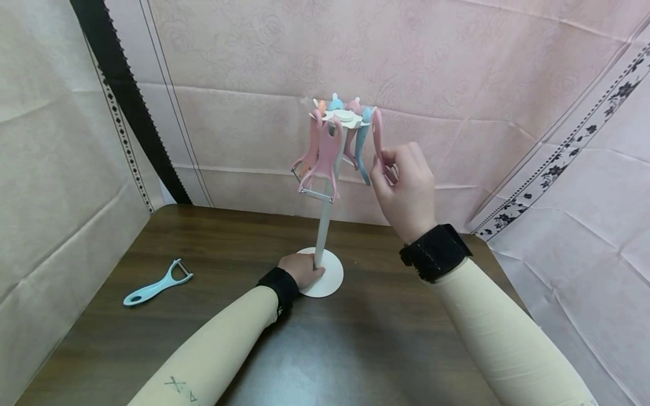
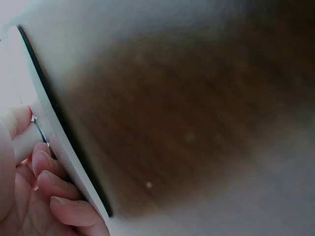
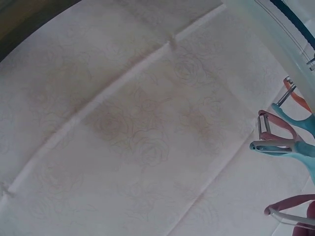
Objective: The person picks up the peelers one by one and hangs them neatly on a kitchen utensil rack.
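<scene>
A white stand (image 1: 325, 225) with a round base (image 1: 330, 282) rises from the table, peelers hanging around its top. My left hand (image 1: 301, 269) grips the bottom of the pole; in the left wrist view the fingers of that hand (image 2: 61, 189) curl beside the base. At the rack's right side, my right hand (image 1: 408, 186) pinches the lower part of a pink peeler (image 1: 377, 135), whose upper end is at the rack's rim. Beside it hangs a blue peeler (image 1: 361, 148). Another pink peeler (image 1: 327, 155) faces me at the front. The right wrist view shows the held peeler's blade end (image 3: 290, 202).
A light blue peeler (image 1: 159, 285) lies on the brown table (image 1: 228, 242) at the left. Pale patterned cloth (image 1: 244, 135) hangs close behind the stand and along both sides. A dark strip (image 1: 134, 107) slants down the cloth at the left.
</scene>
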A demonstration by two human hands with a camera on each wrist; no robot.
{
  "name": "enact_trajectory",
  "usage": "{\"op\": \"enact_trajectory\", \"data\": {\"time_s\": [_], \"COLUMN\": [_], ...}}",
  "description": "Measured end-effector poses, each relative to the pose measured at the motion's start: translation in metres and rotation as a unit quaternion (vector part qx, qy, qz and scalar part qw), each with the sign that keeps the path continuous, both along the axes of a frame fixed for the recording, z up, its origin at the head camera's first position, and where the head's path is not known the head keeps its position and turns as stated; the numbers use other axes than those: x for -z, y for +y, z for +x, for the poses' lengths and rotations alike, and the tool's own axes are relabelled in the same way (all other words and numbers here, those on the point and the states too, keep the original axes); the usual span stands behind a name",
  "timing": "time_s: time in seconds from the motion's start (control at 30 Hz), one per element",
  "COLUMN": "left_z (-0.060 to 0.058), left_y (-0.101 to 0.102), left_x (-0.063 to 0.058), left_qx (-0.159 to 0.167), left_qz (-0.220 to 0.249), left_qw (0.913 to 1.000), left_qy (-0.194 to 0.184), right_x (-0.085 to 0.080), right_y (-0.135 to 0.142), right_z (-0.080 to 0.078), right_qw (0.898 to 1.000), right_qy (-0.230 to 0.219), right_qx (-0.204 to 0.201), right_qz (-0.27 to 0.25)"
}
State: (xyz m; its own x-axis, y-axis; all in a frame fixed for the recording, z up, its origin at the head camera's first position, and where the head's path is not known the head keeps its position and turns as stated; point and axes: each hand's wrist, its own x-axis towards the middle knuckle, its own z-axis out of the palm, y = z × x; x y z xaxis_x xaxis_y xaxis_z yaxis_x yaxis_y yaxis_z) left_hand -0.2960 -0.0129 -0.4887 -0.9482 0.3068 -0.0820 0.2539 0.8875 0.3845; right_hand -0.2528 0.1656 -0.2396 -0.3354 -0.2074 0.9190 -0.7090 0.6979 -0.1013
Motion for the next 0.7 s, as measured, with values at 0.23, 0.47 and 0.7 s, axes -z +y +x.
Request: {"op": "enact_trajectory", "data": {"time_s": [0.23, 0.47, 0.7], "left_z": [0.003, 0.005, 0.007], "left_y": [0.002, 0.002, 0.000], "left_x": [-0.003, -0.006, -0.008], "left_qx": [-0.002, 0.001, 0.000], "left_qz": [-0.005, -0.006, -0.005], "left_qw": [1.0000, 1.0000, 1.0000], "left_qy": [-0.001, 0.005, 0.004], "right_x": [0.003, 0.004, 0.005], "right_y": [-0.001, -0.005, -0.011], "right_z": [0.003, 0.006, 0.010], "right_qw": [0.999, 0.999, 0.998], "right_qy": [-0.004, -0.007, -0.001], "right_qx": [0.015, 0.028, 0.040], "right_qz": [0.028, 0.041, 0.056]}}
